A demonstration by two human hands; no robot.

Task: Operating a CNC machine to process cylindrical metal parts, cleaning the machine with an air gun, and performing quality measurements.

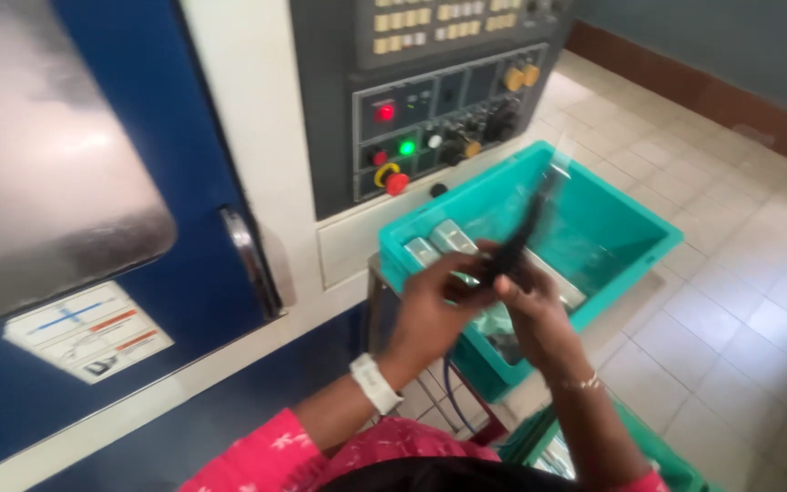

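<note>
Both hands [489, 296] grip dark tool [523, 228], pointing up-right.

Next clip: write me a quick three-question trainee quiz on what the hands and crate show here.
1. True or false: both hands grip the dark tool.
2. What colour is the crate behind the hands? A red, B teal, C yellow.
3. Which wrist wears the white band?

Key: 1 true, the left hand and right hand both close on it. 2 B. 3 left.
</note>
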